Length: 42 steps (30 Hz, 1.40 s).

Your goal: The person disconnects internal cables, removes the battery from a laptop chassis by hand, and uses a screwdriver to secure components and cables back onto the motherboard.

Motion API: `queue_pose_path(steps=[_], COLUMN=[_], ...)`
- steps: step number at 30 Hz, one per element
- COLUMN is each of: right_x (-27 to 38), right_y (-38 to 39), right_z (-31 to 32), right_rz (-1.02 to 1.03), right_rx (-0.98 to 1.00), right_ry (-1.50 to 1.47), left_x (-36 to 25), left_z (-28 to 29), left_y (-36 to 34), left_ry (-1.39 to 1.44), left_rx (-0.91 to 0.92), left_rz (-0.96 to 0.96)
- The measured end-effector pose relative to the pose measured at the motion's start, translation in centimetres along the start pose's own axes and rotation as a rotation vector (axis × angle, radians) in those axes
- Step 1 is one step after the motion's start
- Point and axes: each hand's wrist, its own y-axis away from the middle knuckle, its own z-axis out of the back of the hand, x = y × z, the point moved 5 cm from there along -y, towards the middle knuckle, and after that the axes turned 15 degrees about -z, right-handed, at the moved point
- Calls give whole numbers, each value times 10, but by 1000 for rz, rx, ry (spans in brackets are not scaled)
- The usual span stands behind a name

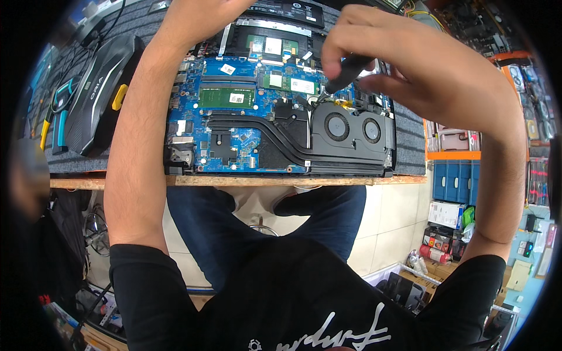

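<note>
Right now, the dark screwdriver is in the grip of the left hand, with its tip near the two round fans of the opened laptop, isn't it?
Not quite: the dark screwdriver is in the grip of the right hand, as the head view shows. Its tip is indeed near the two round fans of the opened laptop.

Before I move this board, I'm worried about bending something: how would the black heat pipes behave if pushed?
The heat pipes look slender and curved, so probably stiff but bendable under force. Running alongside the fan housing, they might pass a push on to it. Their smooth surface may feel slippery.
</note>
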Motion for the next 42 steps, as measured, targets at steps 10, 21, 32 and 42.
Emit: queue_pose_path(steps=[10, 21, 32, 42], right_x=[-27, -17, -11, 2], right_y=[-4, -4, 6, 1], right_z=[-7, 8, -1, 27], right_rz=[-304, -183, -132, -153], right_rx=[308, 411, 102, 390], right_ry=[24, -89, -105, -135], left_x=[-2, -21, -19, -24], left_z=[1, -4, -24, -35], left_y=[-5, -9, 7, 16], left_ry=[37, 140, 592, 606], left_rx=[94, 387, 714, 736], left_rz=[78, 42, 449, 220])
